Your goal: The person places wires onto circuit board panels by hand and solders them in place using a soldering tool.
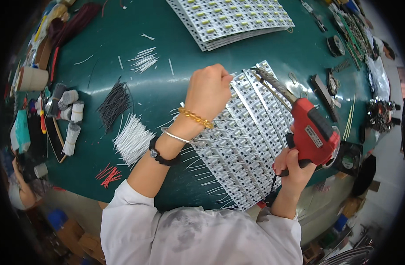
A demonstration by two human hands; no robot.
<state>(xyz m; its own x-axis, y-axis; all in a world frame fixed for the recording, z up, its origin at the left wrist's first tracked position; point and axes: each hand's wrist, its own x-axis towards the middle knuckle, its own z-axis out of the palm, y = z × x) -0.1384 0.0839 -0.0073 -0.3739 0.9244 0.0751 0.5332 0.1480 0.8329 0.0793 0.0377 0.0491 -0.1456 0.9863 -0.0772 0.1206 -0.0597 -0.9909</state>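
My right hand grips a red soldering gun, its metal tip pointing over the far end of a panel of circuit boards. Rows of small components cover the panel, and short white wires stick out along its left side. At the panel's far left corner, my left hand is closed in a pinch; the back of the hand hides what its fingers hold, if anything. The soldering tip is a short way to the right of those fingers. Bracelets circle my left wrist.
A stack of similar panels lies at the back. Left of my arm are piles of white wires, black wires and red wires. Tied wire bundles lie farther left. A dark bar and a spool are at right.
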